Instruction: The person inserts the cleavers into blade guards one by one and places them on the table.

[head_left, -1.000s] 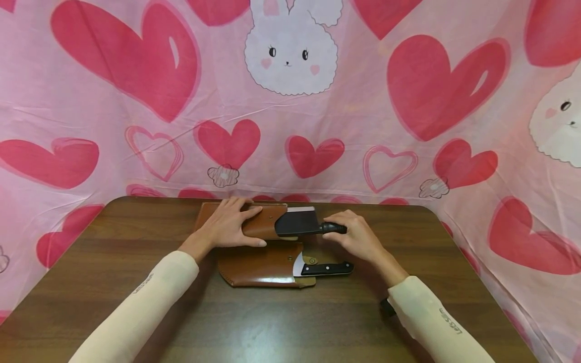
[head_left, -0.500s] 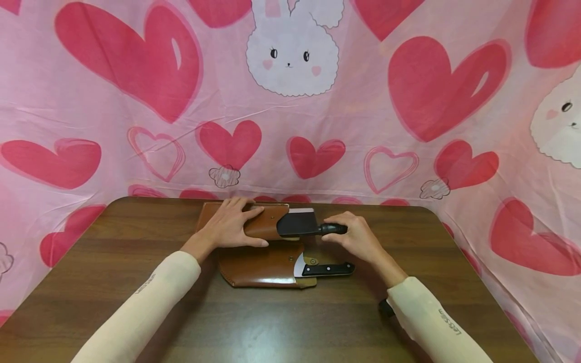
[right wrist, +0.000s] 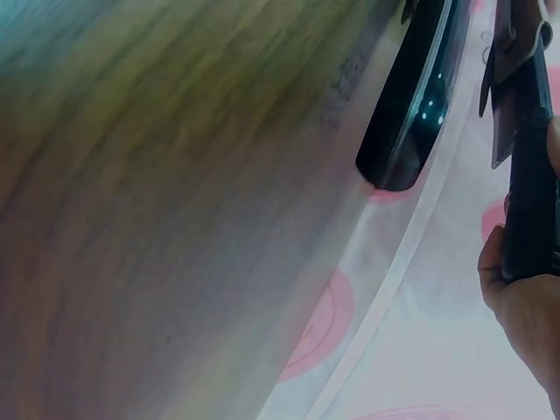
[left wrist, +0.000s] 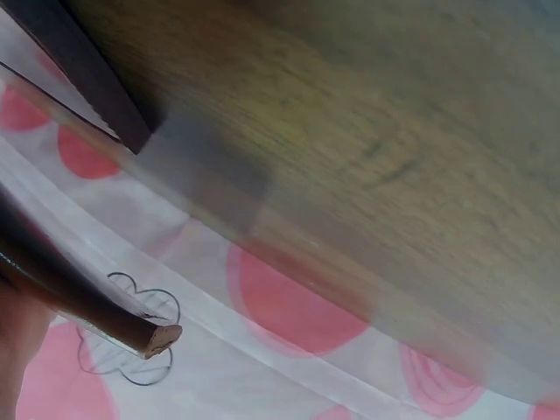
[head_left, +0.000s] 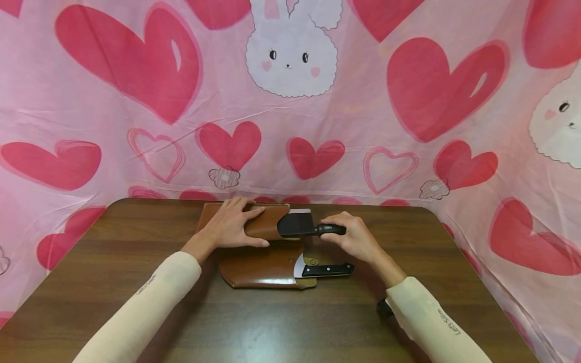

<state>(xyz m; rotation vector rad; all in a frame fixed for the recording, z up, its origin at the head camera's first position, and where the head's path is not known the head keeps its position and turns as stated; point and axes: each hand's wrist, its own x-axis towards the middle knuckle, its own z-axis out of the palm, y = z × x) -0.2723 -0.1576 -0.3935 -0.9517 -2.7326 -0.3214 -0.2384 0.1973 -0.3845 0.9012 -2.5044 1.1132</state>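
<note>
My left hand (head_left: 229,224) holds the upper brown leather sheath (head_left: 268,223), its fingers over the top and thumb along the near edge. A black-bladed cleaver (head_left: 297,223) is partly inside this sheath, its dark blade showing at the right opening. My right hand (head_left: 351,233) grips the cleaver's black handle (head_left: 330,229). In the right wrist view, fingers (right wrist: 525,302) wrap that handle. Nearer to me lies a second brown sheath (head_left: 260,267), holding a knife with a black riveted handle (head_left: 328,270). Much of the upper sheath is hidden under my left hand.
A wooden table (head_left: 254,322) lies beneath. Behind it hangs a pink cloth (head_left: 272,113) with hearts and rabbit faces. Beside my right sleeve a small black object (head_left: 385,307) is partly visible.
The cleaver has slid slightly left into the upper sheath, with my right hand moving along with it. My left hand and the lower sheath stay nearly in place.
</note>
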